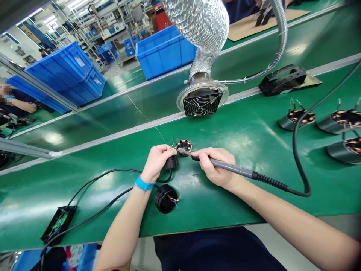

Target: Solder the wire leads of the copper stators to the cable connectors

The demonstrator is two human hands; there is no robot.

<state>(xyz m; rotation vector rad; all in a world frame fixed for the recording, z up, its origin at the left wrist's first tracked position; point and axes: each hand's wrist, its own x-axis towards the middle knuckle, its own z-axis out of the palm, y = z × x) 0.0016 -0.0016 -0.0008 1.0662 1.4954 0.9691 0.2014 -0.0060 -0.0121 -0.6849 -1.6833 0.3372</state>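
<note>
Soldering on a green factory counter (254,143).
The right hand (216,165) grips a soldering iron (234,170), tip at a small wound coil (184,145); the left hand (156,160) pinches thin wire beside it, under a fume duct (201,99), with blue crates (165,51) behind.

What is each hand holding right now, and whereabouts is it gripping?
The right hand holds a soldering iron by its grey handle, near the tip. The left hand pinches thin wire at the small coil part.
</note>
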